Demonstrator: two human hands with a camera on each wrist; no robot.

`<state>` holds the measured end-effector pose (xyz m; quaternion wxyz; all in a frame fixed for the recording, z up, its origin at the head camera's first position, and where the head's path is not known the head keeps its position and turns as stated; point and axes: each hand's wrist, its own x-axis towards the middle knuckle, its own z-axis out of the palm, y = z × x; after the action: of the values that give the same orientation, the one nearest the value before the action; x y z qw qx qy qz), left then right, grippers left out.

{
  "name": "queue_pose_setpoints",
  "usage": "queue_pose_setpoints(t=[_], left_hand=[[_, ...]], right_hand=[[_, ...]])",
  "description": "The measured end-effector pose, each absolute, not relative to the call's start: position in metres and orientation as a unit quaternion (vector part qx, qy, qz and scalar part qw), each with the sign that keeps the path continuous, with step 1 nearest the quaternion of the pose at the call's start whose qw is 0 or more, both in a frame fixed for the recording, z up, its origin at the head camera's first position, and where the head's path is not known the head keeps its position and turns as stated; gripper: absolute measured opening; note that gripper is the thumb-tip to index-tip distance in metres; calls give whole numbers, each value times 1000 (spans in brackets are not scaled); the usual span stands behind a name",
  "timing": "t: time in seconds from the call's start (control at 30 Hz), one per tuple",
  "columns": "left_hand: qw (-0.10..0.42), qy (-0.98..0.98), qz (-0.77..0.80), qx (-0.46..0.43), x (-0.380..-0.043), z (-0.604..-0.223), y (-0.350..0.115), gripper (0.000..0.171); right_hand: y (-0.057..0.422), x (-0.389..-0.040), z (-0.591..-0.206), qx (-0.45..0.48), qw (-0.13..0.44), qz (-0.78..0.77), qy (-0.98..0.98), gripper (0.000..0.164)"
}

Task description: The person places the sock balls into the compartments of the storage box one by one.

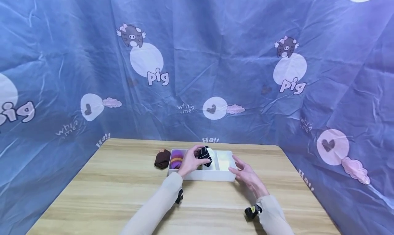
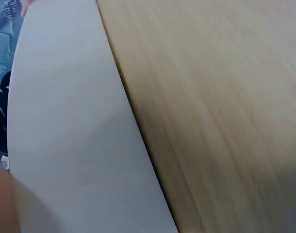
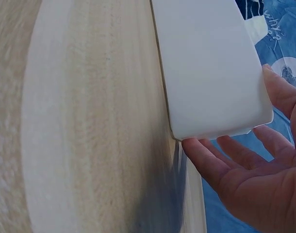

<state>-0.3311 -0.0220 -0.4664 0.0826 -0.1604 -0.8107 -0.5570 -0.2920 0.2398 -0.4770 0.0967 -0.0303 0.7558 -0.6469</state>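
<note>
In the head view a long white divided box lies across the table. My left hand reaches over its middle and pinches a rolled black sock with white lines and a white part, above the compartments. The left wrist view catches only an edge of this black sock beside the box wall. My right hand holds the box's right end, its thumb at the rim and the other fingers against the end wall. A purple rolled sock with an orange band sits in the leftmost compartment.
A dark brown rolled sock lies on the wooden table just left of the box. Blue printed cloth hangs behind the table and along both sides.
</note>
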Motion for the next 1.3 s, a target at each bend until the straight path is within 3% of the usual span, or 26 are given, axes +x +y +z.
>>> queue_pose_setpoints(t=[0.2,0.67,1.3], left_hand=[[66,-778,-611,-131,-328,-469,-11,57],[131,-833,-526,-112,-329,-468,-4,49],[134,-836,-522,-100,-324,-468,-3,44]], right_hand=[[240,-290,-481,-27,99,-643,759,78],[240,-293,-475,-21,101,-637,764,80],[240,-294,-478,-22,99,-651,752,79]])
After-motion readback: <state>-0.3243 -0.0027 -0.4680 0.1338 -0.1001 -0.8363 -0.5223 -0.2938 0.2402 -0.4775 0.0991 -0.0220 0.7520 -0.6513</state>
